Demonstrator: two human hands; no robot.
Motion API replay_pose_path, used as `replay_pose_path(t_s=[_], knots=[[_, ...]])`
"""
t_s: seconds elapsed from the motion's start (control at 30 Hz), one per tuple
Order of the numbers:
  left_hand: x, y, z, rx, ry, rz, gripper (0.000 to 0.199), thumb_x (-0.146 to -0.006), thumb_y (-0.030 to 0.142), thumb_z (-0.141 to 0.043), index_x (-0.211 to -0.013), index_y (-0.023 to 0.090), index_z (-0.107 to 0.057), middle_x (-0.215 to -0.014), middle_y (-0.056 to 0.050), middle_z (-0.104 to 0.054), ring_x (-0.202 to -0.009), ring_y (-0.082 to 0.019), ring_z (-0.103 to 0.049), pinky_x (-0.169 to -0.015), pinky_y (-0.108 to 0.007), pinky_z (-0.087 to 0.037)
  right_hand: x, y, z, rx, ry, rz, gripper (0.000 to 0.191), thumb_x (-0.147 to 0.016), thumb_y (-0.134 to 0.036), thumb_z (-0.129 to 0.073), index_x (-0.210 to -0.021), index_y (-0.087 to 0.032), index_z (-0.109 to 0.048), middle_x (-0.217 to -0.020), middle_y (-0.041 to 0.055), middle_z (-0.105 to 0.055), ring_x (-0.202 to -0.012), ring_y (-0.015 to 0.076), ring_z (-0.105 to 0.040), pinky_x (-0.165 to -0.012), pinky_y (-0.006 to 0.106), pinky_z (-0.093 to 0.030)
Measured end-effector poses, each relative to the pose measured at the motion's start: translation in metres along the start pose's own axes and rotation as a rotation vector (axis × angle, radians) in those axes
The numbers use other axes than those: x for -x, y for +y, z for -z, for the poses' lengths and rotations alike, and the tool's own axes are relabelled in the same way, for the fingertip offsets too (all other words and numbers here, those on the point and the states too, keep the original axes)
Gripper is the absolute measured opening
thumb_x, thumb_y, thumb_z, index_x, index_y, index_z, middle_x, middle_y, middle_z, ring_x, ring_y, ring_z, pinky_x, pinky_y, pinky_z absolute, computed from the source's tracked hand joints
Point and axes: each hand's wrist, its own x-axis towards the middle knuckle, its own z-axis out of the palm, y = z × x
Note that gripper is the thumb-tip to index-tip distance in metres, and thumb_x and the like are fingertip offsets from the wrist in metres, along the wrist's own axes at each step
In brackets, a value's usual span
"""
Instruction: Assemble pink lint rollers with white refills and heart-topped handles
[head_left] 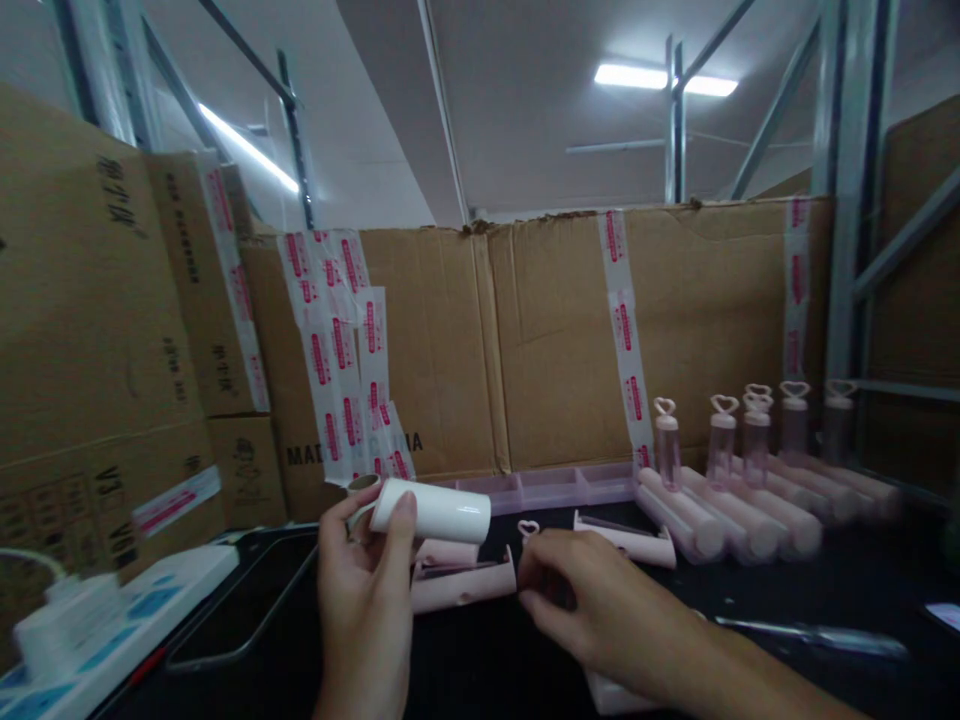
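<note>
"Holding what?"

"Pinching the white cylinder (439,513) in the left hand (367,585) at seven o'clock, sideways, perhaps for viewing; holding the right hand (596,600) apart, curled beside a pink heart loop (528,526); cannot tell if gripping anything."

"And outward?"

"Seeing pink tubes (731,510) at four o'clock, side by side, likely against rolling."

Workshop or stockroom corner, I'd call it, watching my feed: metal rack posts (847,250) standing, taped cardboard (555,350) walling in black worktop (472,670), strip lights (630,76) on overhead, power strip (176,590) at left, screwdriver (855,638) lying out, matching pink cases (739,520) clustered at right (more warehouse than office, by my reading).
</note>
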Motion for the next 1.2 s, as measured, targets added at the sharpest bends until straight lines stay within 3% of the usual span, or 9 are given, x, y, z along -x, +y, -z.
replay_pose_path(t_s=[0.13,0.23,0.4,0.5,0.57,0.67,0.8,1.0,1.2], knots=[[-0.005,-0.005,0.006,-0.027,-0.005,-0.074,0.034,-0.083,0.038,-0.073,-0.111,0.026,-0.056,-0.099,0.001,-0.065,-0.092,-0.015,-0.064,-0.076,-0.022,-0.051,0.013,-0.020,-0.019,0.003,-0.242,0.326,0.035,-0.080,-0.023,-0.077,-0.114,-0.030,-0.071,-0.114,0.0041,-0.073,-0.098,0.0218,-0.069,-0.081,0.026,-0.051],[-0.006,-0.005,0.007,-0.021,0.003,-0.102,0.036,-0.084,0.038,-0.072,-0.112,0.025,-0.056,-0.104,-0.001,-0.064,-0.096,-0.017,-0.064,-0.080,-0.025,-0.051,0.017,-0.021,-0.052,0.010,-0.255,0.486,0.031,-0.080,-0.026,-0.079,-0.108,-0.039,-0.074,-0.110,-0.0012,-0.077,-0.093,0.0199,-0.071,-0.077,0.025,-0.051],[-0.008,-0.004,0.008,-0.001,-0.003,-0.087,0.036,-0.082,0.038,-0.073,-0.112,0.024,-0.056,-0.102,-0.001,-0.065,-0.095,-0.017,-0.063,-0.080,-0.026,-0.051,0.018,-0.009,-0.084,0.083,-0.227,0.512,0.013,-0.080,-0.038,-0.079,-0.092,-0.035,-0.076,-0.093,-0.0036,-0.080,-0.085,0.0184,-0.073,-0.069,0.024,-0.049],[-0.008,-0.005,0.009,-0.010,-0.001,-0.088,0.037,-0.082,0.039,-0.073,-0.112,0.025,-0.056,-0.103,-0.001,-0.064,-0.095,-0.017,-0.063,-0.080,-0.026,-0.050,0.014,-0.011,-0.073,0.216,-0.300,0.421,0.008,-0.083,-0.033,-0.076,-0.088,-0.027,-0.074,-0.091,0.0012,-0.079,-0.080,0.0206,-0.074,-0.061,0.024,-0.047],[-0.008,-0.004,0.009,-0.026,0.017,-0.087,0.037,-0.082,0.040,-0.074,-0.112,0.026,-0.057,-0.103,-0.001,-0.064,-0.095,-0.017,-0.063,-0.078,-0.024,-0.050,0.011,-0.016,-0.058,0.149,-0.309,0.249,0.010,-0.080,-0.023,-0.076,-0.090,-0.023,-0.072,-0.092,0.0032,-0.078,-0.078,0.0205,-0.074,-0.058,0.023,-0.046],[-0.008,-0.001,0.008,-0.037,0.044,-0.067,0.038,-0.080,0.041,-0.075,-0.111,0.026,-0.058,-0.102,0.000,-0.065,-0.096,-0.017,-0.063,-0.076,-0.022,-0.051,0.006,-0.018,-0.036,-0.062,-0.105,0.042,0.021,-0.071,-0.011,-0.070,-0.089,-0.020,-0.065,-0.088,0.0014,-0.074,-0.075,0.0183,-0.071,-0.062,0.023,-0.047],[-0.003,0.003,0.003,-0.015,0.018,0.010,0.039,-0.077,0.042,-0.077,-0.110,0.027,-0.060,-0.102,0.000,-0.065,-0.095,-0.017,-0.064,-0.071,-0.020,-0.054,-0.002,-0.009,-0.019,-0.174,0.182,-0.019,0.018,-0.074,-0.012,-0.062,-0.088,-0.021,-0.057,-0.082,-0.0007,-0.070,-0.073,0.0168,-0.066,-0.066,0.026,-0.048],[0.007,0.000,-0.004,-0.041,-0.108,0.105,0.044,-0.071,0.040,-0.080,-0.109,0.026,-0.061,-0.098,-0.001,-0.066,-0.088,-0.019,-0.066,-0.062,-0.020,-0.055,-0.007,-0.001,-0.014,-0.270,0.268,-0.024,0.027,-0.071,-0.010,-0.066,-0.093,-0.021,-0.055,-0.084,0.0002,-0.070,-0.076,0.0171,-0.067,-0.065,0.026,-0.049],[0.003,-0.006,-0.004,0.041,-0.121,0.225,0.050,-0.063,0.044,-0.086,-0.102,0.023,-0.062,-0.089,-0.001,-0.068,-0.079,-0.020,-0.069,-0.061,-0.026,-0.058,-0.005,-0.003,-0.018,-0.442,0.332,-0.039,0.034,-0.071,-0.009,-0.075,-0.096,-0.021,-0.057,-0.092,0.0000,-0.071,-0.084,0.0171,-0.068,-0.074,0.027,-0.052]])
